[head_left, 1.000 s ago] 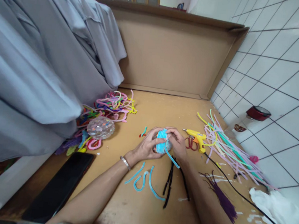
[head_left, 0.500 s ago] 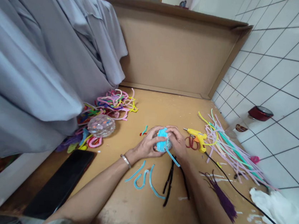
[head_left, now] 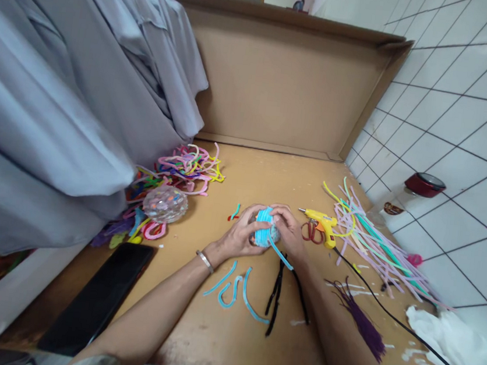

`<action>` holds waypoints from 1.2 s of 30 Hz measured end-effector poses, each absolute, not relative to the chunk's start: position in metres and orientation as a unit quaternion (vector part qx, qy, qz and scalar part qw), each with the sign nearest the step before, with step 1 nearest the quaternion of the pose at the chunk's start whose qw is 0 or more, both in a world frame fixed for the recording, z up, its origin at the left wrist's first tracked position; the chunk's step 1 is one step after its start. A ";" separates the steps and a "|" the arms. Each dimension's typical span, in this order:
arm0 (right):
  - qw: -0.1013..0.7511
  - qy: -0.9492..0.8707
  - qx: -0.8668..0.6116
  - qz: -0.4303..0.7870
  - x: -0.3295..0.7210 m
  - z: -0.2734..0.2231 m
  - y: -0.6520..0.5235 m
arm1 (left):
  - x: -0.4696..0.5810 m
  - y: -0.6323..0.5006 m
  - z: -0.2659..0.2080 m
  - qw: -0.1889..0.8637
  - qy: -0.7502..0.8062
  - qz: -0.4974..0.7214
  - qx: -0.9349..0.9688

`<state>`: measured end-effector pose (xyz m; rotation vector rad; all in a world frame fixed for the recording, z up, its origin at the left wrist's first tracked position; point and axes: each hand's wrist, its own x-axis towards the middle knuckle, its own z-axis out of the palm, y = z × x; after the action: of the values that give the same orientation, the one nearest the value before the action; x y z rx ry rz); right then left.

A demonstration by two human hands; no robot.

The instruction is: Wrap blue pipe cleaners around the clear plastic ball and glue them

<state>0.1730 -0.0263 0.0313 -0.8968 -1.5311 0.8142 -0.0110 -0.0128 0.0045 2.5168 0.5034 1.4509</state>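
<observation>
Between my two hands is a small rounded object wrapped in rows of blue pipe cleaner [head_left: 263,227]. My left hand [head_left: 241,231] closes around its left side, a finger lying across the front. On the other side my right hand [head_left: 290,229] grips the edge with bent fingers. One loose blue pipe cleaner end [head_left: 281,253] sticks out toward my right wrist. What lies under the wrapping is mostly hidden. Cut blue pipe cleaner pieces [head_left: 227,295] and black pipe cleaners [head_left: 274,300] lie on the table just below my hands.
To the right are a yellow glue gun [head_left: 322,222] with a black cord, red-handled scissors [head_left: 313,232], pastel pipe cleaners [head_left: 377,244], a purple bundle [head_left: 362,322] and white tissue [head_left: 449,341]. At left are a clear bowl [head_left: 165,204], tangled pipe cleaners [head_left: 188,164] and a black phone [head_left: 98,301].
</observation>
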 end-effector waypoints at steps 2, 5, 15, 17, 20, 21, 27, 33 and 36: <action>0.560 -0.649 -0.382 0.345 0.173 0.030 -0.026 | -0.011 -0.012 0.004 0.095 0.173 0.489 0.849; 0.559 -0.644 -0.387 0.350 0.173 0.030 -0.026 | -0.012 -0.012 0.003 0.092 0.171 0.491 0.849; 0.558 -0.638 -0.391 0.358 0.172 0.035 -0.029 | -0.011 -0.012 0.003 0.100 0.170 0.497 0.845; 0.564 -0.635 -0.387 0.359 0.173 0.034 -0.029 | -0.011 -0.011 0.003 0.094 0.174 0.494 0.847; 0.567 -0.629 -0.383 0.369 0.174 0.033 -0.028 | -0.011 -0.011 0.004 0.086 0.174 0.490 0.850; 0.567 -0.627 -0.381 0.375 0.174 0.034 -0.028 | -0.011 -0.011 0.004 0.086 0.170 0.491 0.850; 0.557 -0.626 -0.376 0.395 0.174 0.038 -0.030 | -0.012 -0.012 0.003 0.097 0.170 0.491 0.849; 0.560 -0.622 -0.382 0.393 0.174 0.033 -0.029 | -0.012 -0.012 0.001 0.098 0.179 0.494 0.845; 0.563 -0.595 -0.413 0.398 0.173 0.023 -0.025 | -0.010 -0.013 0.002 0.098 0.165 0.496 0.847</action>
<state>0.1726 -0.0245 0.0229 -0.9719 -1.4014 0.9364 -0.0100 -0.0132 0.0022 2.5065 0.4877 1.4687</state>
